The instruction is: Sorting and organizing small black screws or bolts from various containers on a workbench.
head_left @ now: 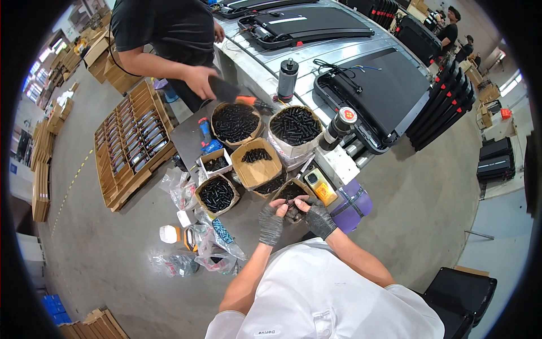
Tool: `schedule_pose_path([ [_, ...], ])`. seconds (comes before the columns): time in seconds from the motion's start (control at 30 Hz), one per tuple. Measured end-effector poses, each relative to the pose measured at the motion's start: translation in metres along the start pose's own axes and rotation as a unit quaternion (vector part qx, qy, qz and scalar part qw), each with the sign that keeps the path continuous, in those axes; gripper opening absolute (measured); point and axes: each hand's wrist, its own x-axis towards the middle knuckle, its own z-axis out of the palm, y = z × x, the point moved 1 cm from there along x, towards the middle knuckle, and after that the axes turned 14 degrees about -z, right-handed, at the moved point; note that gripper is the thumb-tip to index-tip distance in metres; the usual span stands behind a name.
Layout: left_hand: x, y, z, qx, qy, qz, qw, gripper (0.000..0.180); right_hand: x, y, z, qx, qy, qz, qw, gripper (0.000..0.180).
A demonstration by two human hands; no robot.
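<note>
My left hand [271, 220] and my right hand [317, 216], both in dark grey gloves with bare fingertips, meet over a small brown carton [280, 194] of dark small parts. Thumbs and fingers are pinched close together at its near edge. Something small and dark seems to sit between them, too tiny to name. Left of it are an open carton [246, 176] with a few black cylindrical parts, and a smaller carton [217, 195] full of them. Just right of the hands lies a yellow-and-black device [322, 188] with a screen.
Larger boxes of black parts [237, 121] stand farther off, beside a blue power tool [209, 141]. Plastic bags [217, 251] lie at the left. Black motor cylinders [339, 127] stand near black panels [372, 93]. Across the table, a person's hand [200, 82] holds a dark flat piece [223, 89].
</note>
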Motion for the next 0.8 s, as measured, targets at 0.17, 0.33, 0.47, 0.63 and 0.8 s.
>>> schedule_pose_path([
  [0.17, 0.006, -0.010, -0.007, -0.043, -0.016, -0.041, 0.998, 0.029, -0.005, -0.005, 0.003, 0.110, -0.019, 0.036, 0.993, 0.031],
  [0.33, 0.009, -0.014, -0.010, -0.103, -0.049, -0.060, 0.992, 0.033, -0.004, -0.003, -0.006, 0.171, 0.003, 0.076, 0.982, 0.036],
  [0.47, 0.009, -0.012, -0.015, -0.045, -0.023, -0.039, 0.998, 0.035, -0.002, -0.005, -0.008, 0.215, -0.009, 0.082, 0.973, 0.030],
  [0.63, 0.009, -0.010, -0.018, -0.112, -0.044, -0.054, 0.991, 0.032, 0.010, -0.004, -0.021, 0.129, -0.027, 0.040, 0.991, 0.032],
  [0.8, 0.005, -0.005, -0.016, -0.096, -0.048, -0.054, 0.993, 0.029, 0.013, -0.012, -0.022, 0.152, -0.053, 0.033, 0.986, 0.037],
])
